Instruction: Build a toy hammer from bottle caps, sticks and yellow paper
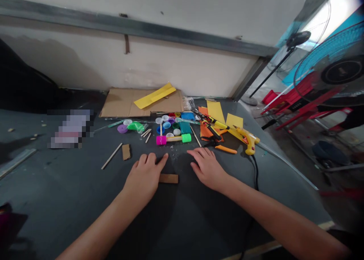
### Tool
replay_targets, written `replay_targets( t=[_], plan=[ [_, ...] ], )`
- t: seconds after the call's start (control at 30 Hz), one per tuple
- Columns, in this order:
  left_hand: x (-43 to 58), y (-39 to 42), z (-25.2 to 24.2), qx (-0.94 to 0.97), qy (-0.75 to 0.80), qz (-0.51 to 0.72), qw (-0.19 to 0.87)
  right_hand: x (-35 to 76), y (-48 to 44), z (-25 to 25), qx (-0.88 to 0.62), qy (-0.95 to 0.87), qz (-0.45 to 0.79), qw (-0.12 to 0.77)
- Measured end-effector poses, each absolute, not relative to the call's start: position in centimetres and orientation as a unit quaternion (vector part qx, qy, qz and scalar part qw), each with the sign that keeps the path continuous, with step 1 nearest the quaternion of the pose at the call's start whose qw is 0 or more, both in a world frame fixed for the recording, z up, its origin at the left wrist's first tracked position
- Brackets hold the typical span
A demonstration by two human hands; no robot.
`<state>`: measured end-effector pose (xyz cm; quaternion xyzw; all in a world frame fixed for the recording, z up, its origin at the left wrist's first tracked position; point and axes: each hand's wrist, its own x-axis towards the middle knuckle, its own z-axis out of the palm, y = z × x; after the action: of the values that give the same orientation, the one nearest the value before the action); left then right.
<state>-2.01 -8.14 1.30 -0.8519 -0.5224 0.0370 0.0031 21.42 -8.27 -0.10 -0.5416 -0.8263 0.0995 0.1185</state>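
My left hand (145, 173) lies palm down on the dark table, fingers bent and one digit stretched out to the right, with nothing visible in it. A short brown cardboard strip (170, 179) lies beside it, its left end hidden by the hand. My right hand (209, 167) rests open on the table, fingers apart and pointing left. Just beyond both hands lies a bundle of wooden sticks (174, 138) with a pink cap (161, 140) at its left end and a green cap (186, 138) at its right end.
Several bottle caps (165, 118) lie behind. Pliers (212, 130), orange-handled cutters (226, 149) and a yellow glue gun (250, 139) lie right. Cardboard (119, 102) leans at the wall. A small cardboard piece (126, 152) and a stick (112, 156) lie left. A fan (341, 70) stands right.
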Motion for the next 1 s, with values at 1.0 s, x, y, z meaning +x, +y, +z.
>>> replay_targets(
  t=[1.0],
  plan=[
    [-2.4,-7.7,0.1,-0.890,-0.431,-0.043,-0.144,22.1,-8.2,-1.4,-0.543,-0.811,0.116,0.183]
  ],
)
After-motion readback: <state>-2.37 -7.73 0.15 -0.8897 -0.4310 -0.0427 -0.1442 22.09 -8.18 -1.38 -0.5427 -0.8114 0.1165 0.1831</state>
